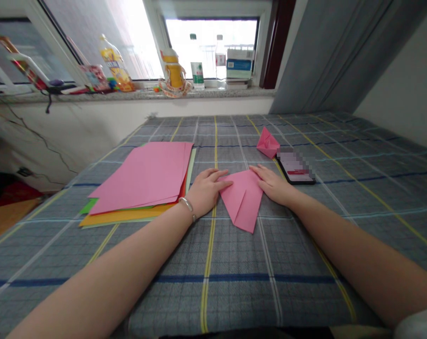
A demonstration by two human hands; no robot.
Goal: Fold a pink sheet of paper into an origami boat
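Note:
A folded pink sheet of paper [246,195] lies on the checked bedspread in front of me, tapering toward me, with a slanting crease or flap edge on its face. At its left corner is my left hand [206,188], a silver bangle on the wrist; the fingers are stretched out and the thumb rests on the paper. My right hand [274,185] lies flat along the right corner, fingers extended and touching the paper. Beyond it stands a small folded pink paper shape [268,142], beside a phone [295,167] with a partly blurred screen.
Left of my hands lies a stack of coloured paper [146,172], pink on top, with orange and green edges showing. The checked bedspread [185,301] covers the surface. Bottles, a yellow cup [174,74] and boxes [239,65] line the windowsill [227,93]. A grey curtain [326,61] hangs at right.

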